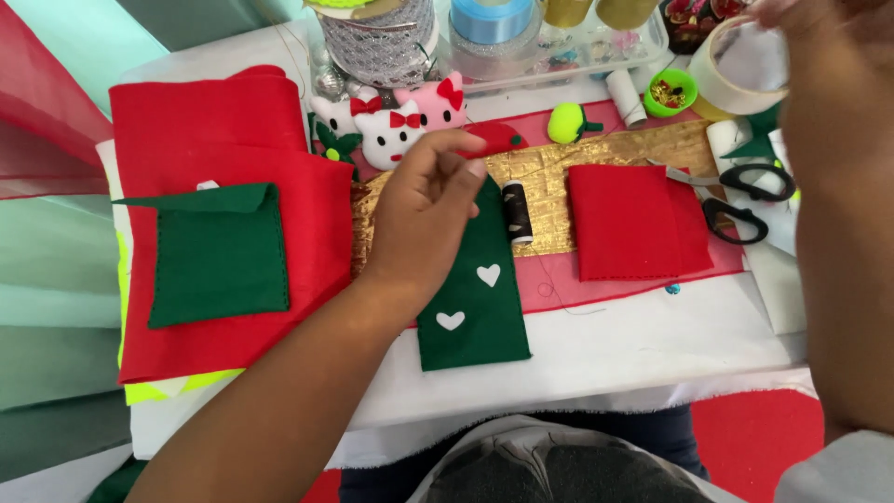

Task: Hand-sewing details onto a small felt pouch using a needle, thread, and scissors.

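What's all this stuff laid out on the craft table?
Green felt strip: one, dark green with two white hearts, centre.
Green felt pocket: one, on the red felt at left.
Red felt: one large piece, left.
Red felt square: one, right.
Thread spool: one, black, centre.
Scissors: one pair, black handles, right.
Cat plush faces: three, white and pink, back.
Ribbon rolls: several, back.
Left hand: on the strip's top.
Right hand: raised, fingers holding a tape roll.

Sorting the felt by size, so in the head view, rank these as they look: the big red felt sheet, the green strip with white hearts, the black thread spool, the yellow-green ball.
1. Big red felt sheet
2. Green strip with white hearts, partly under the left hand
3. Black thread spool and yellow-green ball: too alike to rank.
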